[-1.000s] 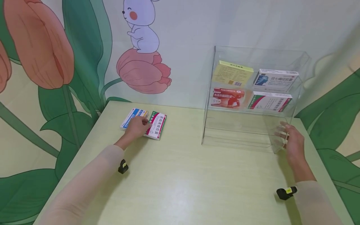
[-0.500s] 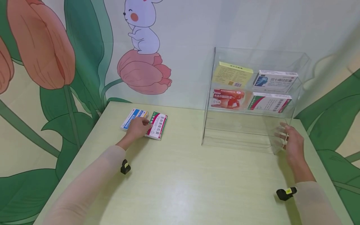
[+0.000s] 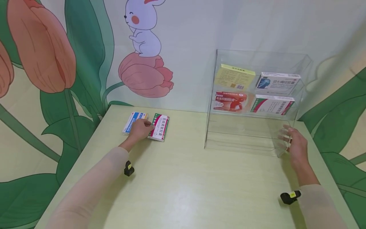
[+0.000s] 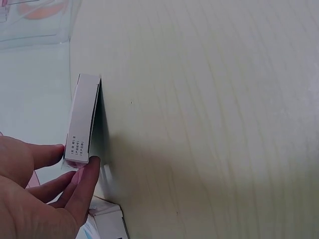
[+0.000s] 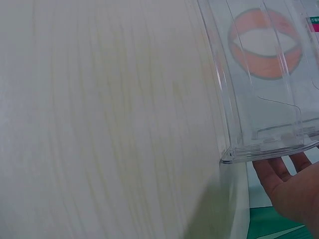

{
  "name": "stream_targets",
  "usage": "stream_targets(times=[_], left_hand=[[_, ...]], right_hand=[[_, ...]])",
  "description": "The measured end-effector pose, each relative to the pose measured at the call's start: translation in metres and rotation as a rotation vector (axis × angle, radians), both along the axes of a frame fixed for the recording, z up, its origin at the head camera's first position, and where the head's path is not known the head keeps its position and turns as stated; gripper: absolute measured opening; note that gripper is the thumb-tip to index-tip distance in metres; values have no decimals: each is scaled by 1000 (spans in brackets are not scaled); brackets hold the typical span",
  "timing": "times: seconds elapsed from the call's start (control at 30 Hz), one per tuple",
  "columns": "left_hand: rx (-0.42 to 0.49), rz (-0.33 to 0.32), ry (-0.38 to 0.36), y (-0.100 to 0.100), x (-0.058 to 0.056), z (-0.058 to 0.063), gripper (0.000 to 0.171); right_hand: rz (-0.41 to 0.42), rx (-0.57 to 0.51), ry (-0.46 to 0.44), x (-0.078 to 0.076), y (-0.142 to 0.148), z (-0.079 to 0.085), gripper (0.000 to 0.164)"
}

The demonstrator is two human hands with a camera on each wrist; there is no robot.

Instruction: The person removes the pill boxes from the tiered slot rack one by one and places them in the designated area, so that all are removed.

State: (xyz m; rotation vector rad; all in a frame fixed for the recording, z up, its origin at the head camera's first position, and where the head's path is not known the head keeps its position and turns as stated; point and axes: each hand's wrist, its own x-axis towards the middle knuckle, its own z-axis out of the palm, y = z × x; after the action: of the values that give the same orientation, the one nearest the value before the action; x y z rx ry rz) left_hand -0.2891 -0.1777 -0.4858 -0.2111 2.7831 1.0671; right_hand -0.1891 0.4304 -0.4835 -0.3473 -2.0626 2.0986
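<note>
My left hand (image 3: 139, 129) pinches the left edge of a white, green and magenta medicine box (image 3: 160, 127) between thumb and fingers. In the left wrist view the same medicine box (image 4: 83, 117) shows its narrow white side, tilted up from the table. A blue and white medicine box (image 3: 132, 121) lies just beside it, partly covered by that hand. On the right, my right hand (image 3: 298, 144) rests its extended fingers against the outer side of a clear acrylic display rack (image 3: 240, 135). The right wrist view shows these fingers (image 5: 266, 174) along the rack's side wall.
The rack's top tier holds a yellow box (image 3: 235, 77) and a white-blue box (image 3: 278, 83). Below them stand a red box (image 3: 231, 101) and another green, magenta and white box (image 3: 272, 105). A printed curtain (image 3: 188, 63) hangs behind the pale table (image 3: 183, 187).
The head view has shifted slightly. Both hands, the boxes and the rack keep nearly the same places.
</note>
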Motion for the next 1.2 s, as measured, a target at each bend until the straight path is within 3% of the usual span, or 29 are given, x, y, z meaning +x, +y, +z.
stream_targets(times=[0.37,0.57,0.73,0.83,0.97,1.2], left_hand=[[-36,-10,4,1,5,6,42],[-40,-53,11,-3,9,20,46],[-19,-96,77,-2,13,34,46],[5,-135,141,6,20,50,46],[59,-203,249,29,34,83,46],[156,-422,483,91,43,129,45]], right_hand=[[-4,11,-17,1,-1,0,49],[-8,7,-17,0,-1,0,48],[-4,17,-11,1,-2,1,49],[1,27,-13,1,-3,0,50],[8,0,2,0,-4,0,48],[3,-65,27,0,-5,1,44]])
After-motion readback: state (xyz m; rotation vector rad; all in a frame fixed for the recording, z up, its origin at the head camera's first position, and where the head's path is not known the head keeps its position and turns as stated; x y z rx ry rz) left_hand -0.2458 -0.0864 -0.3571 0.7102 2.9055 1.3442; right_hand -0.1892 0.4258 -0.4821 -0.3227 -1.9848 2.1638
